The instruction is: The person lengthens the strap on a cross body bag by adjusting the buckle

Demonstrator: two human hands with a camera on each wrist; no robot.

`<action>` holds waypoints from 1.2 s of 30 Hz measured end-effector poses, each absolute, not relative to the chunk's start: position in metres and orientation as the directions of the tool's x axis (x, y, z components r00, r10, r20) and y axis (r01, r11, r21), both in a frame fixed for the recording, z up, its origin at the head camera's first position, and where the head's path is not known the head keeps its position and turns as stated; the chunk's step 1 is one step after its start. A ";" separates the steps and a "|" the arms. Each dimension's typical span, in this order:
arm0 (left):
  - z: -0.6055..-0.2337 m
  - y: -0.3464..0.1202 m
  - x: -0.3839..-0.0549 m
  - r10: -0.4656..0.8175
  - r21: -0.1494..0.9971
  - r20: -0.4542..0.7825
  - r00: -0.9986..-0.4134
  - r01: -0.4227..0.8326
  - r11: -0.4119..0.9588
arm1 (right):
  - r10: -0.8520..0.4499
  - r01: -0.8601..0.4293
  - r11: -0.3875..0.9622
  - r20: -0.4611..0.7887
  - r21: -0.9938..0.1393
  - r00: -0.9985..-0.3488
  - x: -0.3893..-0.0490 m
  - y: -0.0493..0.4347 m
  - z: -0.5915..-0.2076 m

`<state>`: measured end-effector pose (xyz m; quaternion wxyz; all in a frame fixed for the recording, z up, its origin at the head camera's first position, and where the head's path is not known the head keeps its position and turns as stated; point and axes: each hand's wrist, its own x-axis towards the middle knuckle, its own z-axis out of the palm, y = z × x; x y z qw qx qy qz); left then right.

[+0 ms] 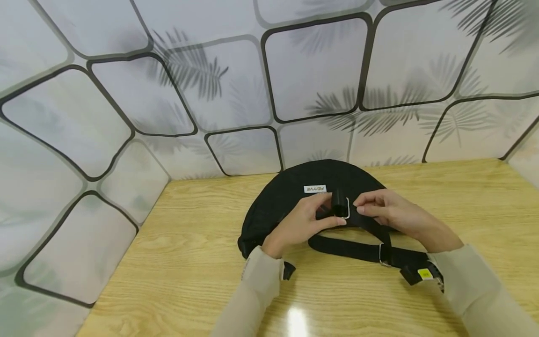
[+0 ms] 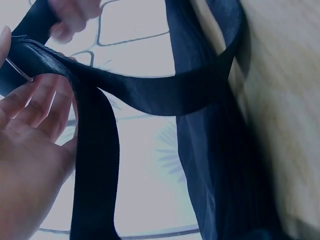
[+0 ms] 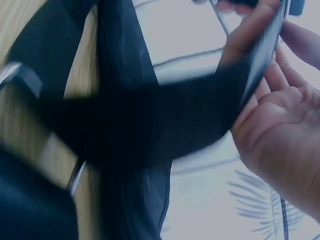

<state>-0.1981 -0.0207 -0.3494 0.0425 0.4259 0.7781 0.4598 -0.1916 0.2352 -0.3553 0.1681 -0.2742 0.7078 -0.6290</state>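
A black half-moon bag (image 1: 269, 206) with a small white label (image 1: 315, 189) lies on the table against the wall. Over it, my left hand (image 1: 301, 220) grips a folded black strap (image 1: 338, 203) by its silver metal slider (image 1: 348, 209), thumb on the near side. My right hand (image 1: 396, 213) pinches the strap just right of that slider. In the left wrist view the webbing (image 2: 95, 165) loops down past the left palm (image 2: 30, 155). The right wrist view shows a blurred strap loop (image 3: 150, 120) running up to the right fingers (image 3: 270, 85).
More strap (image 1: 349, 248) lies in front of the bag, with a second metal slider (image 1: 384, 255). By the right sleeve sits a black end piece with a yellow sticker (image 1: 425, 274). A small black piece (image 1: 288, 270) shows beside the left cuff. The patterned wall (image 1: 316, 75) borders the wooden table (image 1: 189, 262).
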 end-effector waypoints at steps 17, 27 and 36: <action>-0.357 -0.012 -0.198 0.729 0.721 0.318 -0.606 0.654 0.228 | -0.536 -0.287 0.073 0.206 -0.955 -0.819 -0.188 0.227 -0.354; -0.354 -0.016 -0.197 0.707 0.750 0.301 -0.641 0.616 0.239 | -0.559 -0.228 0.050 0.162 -0.972 -0.813 -0.190 0.236 -0.356; -0.357 -0.011 -0.194 0.723 0.734 0.281 -0.631 0.627 0.262 | -0.520 -0.275 0.043 0.214 -0.960 -0.827 -0.187 0.228 -0.358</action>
